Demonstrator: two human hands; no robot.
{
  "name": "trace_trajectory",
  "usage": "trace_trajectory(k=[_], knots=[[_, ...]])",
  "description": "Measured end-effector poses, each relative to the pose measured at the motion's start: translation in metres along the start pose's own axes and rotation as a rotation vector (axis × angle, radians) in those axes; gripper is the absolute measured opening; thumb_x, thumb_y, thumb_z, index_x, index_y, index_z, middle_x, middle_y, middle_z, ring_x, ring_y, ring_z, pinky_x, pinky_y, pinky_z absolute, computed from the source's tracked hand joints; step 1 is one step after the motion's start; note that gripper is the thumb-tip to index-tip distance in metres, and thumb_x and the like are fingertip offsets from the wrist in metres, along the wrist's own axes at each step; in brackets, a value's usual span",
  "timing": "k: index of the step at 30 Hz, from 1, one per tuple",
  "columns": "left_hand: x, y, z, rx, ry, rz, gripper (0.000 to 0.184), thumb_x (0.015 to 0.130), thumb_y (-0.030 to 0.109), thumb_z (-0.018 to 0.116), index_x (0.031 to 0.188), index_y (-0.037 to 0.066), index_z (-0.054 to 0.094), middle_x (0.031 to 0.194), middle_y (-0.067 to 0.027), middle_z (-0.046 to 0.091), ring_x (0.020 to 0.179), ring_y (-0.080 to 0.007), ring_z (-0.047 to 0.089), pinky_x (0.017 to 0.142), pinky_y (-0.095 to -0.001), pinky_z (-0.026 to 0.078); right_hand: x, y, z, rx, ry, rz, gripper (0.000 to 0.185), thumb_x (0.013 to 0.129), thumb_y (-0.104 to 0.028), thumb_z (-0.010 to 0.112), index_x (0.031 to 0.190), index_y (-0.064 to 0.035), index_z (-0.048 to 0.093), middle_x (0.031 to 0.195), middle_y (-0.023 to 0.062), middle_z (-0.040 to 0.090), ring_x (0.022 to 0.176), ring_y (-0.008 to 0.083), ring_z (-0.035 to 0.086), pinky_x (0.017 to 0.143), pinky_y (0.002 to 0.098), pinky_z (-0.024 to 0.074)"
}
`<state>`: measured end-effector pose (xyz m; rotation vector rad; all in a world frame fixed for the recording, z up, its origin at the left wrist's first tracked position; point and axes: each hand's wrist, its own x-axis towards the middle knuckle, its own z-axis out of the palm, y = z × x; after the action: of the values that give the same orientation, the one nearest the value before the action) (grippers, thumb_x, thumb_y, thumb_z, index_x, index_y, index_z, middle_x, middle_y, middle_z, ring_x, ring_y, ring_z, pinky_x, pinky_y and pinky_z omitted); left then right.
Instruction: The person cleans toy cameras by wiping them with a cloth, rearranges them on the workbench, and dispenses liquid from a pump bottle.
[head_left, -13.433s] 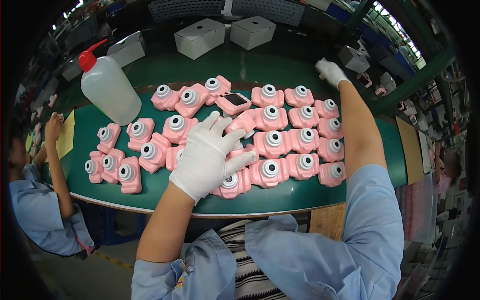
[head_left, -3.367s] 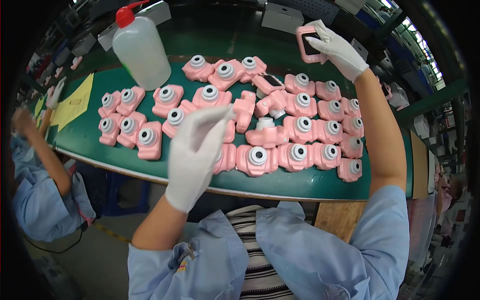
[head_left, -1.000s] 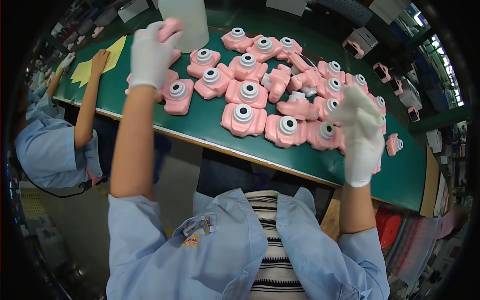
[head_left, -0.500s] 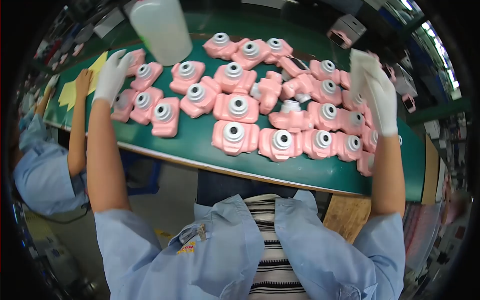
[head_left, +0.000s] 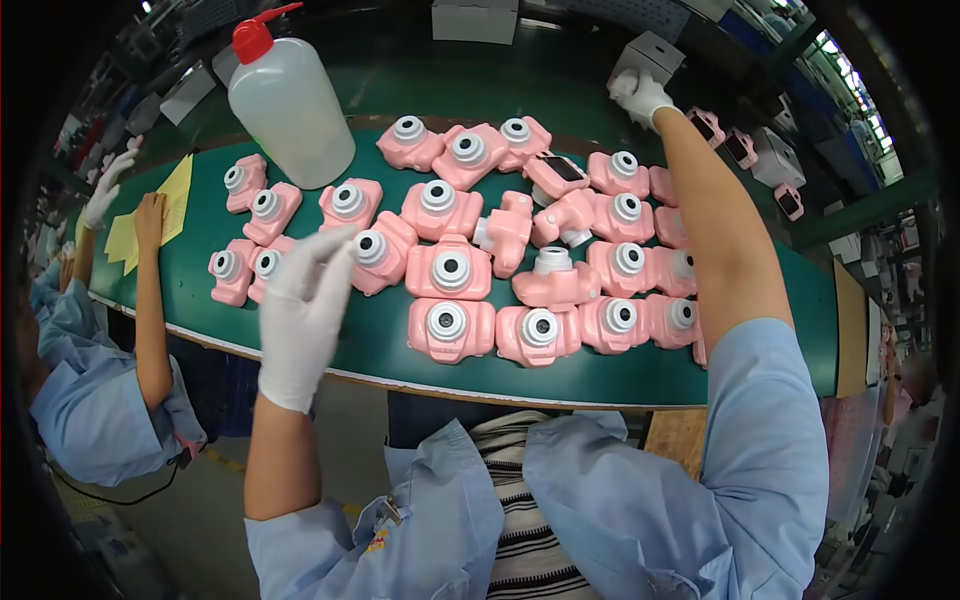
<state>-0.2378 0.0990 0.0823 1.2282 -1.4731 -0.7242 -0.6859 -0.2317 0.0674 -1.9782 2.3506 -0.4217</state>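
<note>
My left hand [head_left: 305,320], in a white glove, hovers over the near left part of the green table [head_left: 370,375]. Its fingers are bent but apart, with nothing visible in them, and they partly cover a pink toy camera behind. Beside the fingertips lies another pink toy camera [head_left: 372,250] with a white lens ring. My right hand [head_left: 645,97], gloved too, reaches across to the far side and is closed around a bunched white cloth [head_left: 624,86]. It is close to a white box [head_left: 652,52]; whether they touch I cannot tell.
Rows of pink toy cameras [head_left: 450,268] spread over the table. A translucent bottle [head_left: 295,120] with a red spout stands at the back left. Yellow paper [head_left: 177,200] lies near a co-worker's hand [head_left: 150,218] at the left. More cameras and a box [head_left: 778,155] sit at far right.
My left hand has come back from the far left cameras toward me. My right hand has swung from the right-hand cameras to the far side with the cloth. The view has shifted too.
</note>
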Motion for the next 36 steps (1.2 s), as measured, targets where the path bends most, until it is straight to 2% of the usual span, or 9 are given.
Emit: trace_trajectory(k=[3, 11, 16, 19, 25, 26, 30, 33, 36], knots=[[-0.005, 0.002, 0.013, -0.025, -0.057, -0.018, 0.020, 0.092, 0.007, 0.059, 0.110, -0.001, 0.064, 0.103, -0.0047, 0.064, 0.087, -0.0080, 0.059, 0.077, -0.0226, 0.048, -0.004, -0.001, 0.009, -0.186, 0.061, -0.029, 0.053, 0.087, -0.037, 0.056, 0.128, -0.0045, 0.048, 0.119, 0.0250, 0.060, 0.107, 0.0325, 0.062, 0.092, 0.0410, 0.0500], [0.006, 0.031, 0.052, -0.596, -0.216, -0.137, 0.037, 0.101, 0.018, 0.046, 0.133, 0.000, 0.047, 0.120, -0.0117, 0.058, 0.106, -0.0185, 0.059, 0.094, -0.0307, 0.045, -0.155, -0.111, -0.086, 0.934, -0.507, -0.427, 0.022, 0.093, -0.015, 0.050, 0.112, -0.0058, 0.055, 0.079, -0.0010, 0.059, 0.073, 0.0057, 0.057, 0.067, 0.0212, 0.0434], [-0.006, 0.031, 0.097, -1.098, -0.343, -0.182, 0.044, 0.103, 0.030, 0.043, 0.138, 0.003, 0.039, 0.123, -0.0079, 0.054, 0.112, -0.0173, 0.055, 0.098, -0.0326, 0.044, -0.314, -0.161, -0.111, 1.066, -0.408, -0.567, 0.051, 0.094, -0.013, 0.052, 0.142, -0.0006, 0.037, 0.136, 0.0109, 0.052, 0.110, 0.0135, 0.054, 0.099, 0.0288, 0.0401], [-0.022, 0.054, 0.115, -1.392, -0.089, -0.303, 0.048, 0.102, 0.042, 0.042, 0.131, 0.005, 0.046, 0.117, -0.0065, 0.058, 0.107, -0.0171, 0.056, 0.094, -0.0328, 0.046, -0.357, -0.143, -0.105, 0.696, -0.148, -0.833, 0.057, 0.097, -0.023, 0.053, 0.143, 0.0038, 0.034, 0.137, 0.0159, 0.050, 0.129, 0.0190, 0.045, 0.103, 0.0354, 0.0369], [-0.029, 0.008, 0.112, -1.883, -0.584, -0.310, 0.048, 0.101, 0.043, 0.042, 0.132, 0.007, 0.043, 0.120, -0.0072, 0.055, 0.113, -0.0209, 0.054, 0.094, -0.0356, 0.045, -0.382, -0.143, -0.082, 1.083, 0.009, -0.774, 0.033, 0.090, -0.010, 0.053, 0.121, -0.0010, 0.056, 0.121, 0.0142, 0.057, 0.103, 0.0261, 0.058, 0.091, 0.0394, 0.0472], [-0.040, 0.024, 0.113, -1.309, -0.426, -0.073, 0.046, 0.100, 0.030, 0.046, 0.139, 0.009, 0.036, 0.128, -0.0068, 0.051, 0.116, -0.0210, 0.052, 0.098, -0.0338, 0.043, -0.388, -0.156, -0.077, 0.901, 0.151, -0.823, 0.032, 0.086, -0.008, 0.055, 0.117, -0.0024, 0.059, 0.121, 0.0142, 0.058, 0.102, 0.0278, 0.059, 0.092, 0.0411, 0.0473], [-0.070, 0.054, 0.122, -1.097, -0.274, -0.217, 0.045, 0.092, 0.015, 0.062, 0.132, 0.004, 0.043, 0.122, -0.0044, 0.054, 0.107, -0.0151, 0.055, 0.094, -0.0275, 0.045, -0.394, -0.152, -0.080, 0.616, 0.453, -0.923, 0.036, 0.072, -0.002, 0.058, 0.108, -0.0046, 0.065, 0.106, 0.0119, 0.065, 0.100, 0.0293, 0.060, 0.090, 0.0425, 0.0471], [-0.065, 0.068, 0.118, -0.757, -0.217, -0.035, 0.039, 0.089, 0.015, 0.068, 0.122, 0.001, 0.055, 0.113, -0.0036, 0.061, 0.094, -0.0097, 0.059, 0.083, -0.0233, 0.050, -0.391, -0.150, -0.099, 1.389, -0.235, -0.245, 0.018, 0.092, -0.007, 0.051, 0.102, -0.0030, 0.066, 0.092, 0.0079, 0.065, 0.097, 0.0211, 0.059, 0.084, 0.0330, 0.0466], [-0.065, 0.059, 0.114, -0.706, -0.182, 0.010, 0.041, 0.092, 0.024, 0.066, 0.122, -0.001, 0.055, 0.111, -0.0047, 0.062, 0.095, -0.0091, 0.058, 0.085, -0.0249, 0.048, -0.405, -0.140, -0.068, 1.221, 0.124, -0.440, 0.025, 0.100, -0.015, 0.044, 0.104, -0.0013, 0.064, 0.092, 0.0073, 0.065, 0.092, 0.0204, 0.060, 0.083, 0.0317, 0.0466]])
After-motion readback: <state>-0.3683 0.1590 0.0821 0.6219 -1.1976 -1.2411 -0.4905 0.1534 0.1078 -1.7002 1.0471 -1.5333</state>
